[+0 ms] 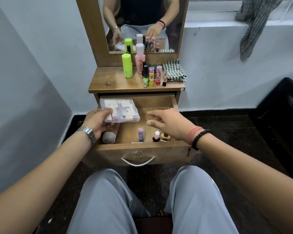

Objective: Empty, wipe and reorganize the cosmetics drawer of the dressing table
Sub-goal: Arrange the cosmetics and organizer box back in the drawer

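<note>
Gripping a clear box (120, 109) of cosmetics with my left hand (98, 120) over the open drawer (139, 147), right hand (169, 123) spread wide, three small bottles (156, 136) inside, more on the desk (112, 81).

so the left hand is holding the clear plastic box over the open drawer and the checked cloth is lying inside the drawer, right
Not quite. The head view shows the checked cloth folded on the tabletop, not inside the drawer. The left hand does hold the clear plastic box over the open drawer.

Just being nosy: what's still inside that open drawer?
In the drawer: a clear plastic box gripped by the left hand, a grey-capped bottle partly under that hand, a blue bottle, a white-capped bottle and a gold-coloured item. The right hand hovers open.
</note>
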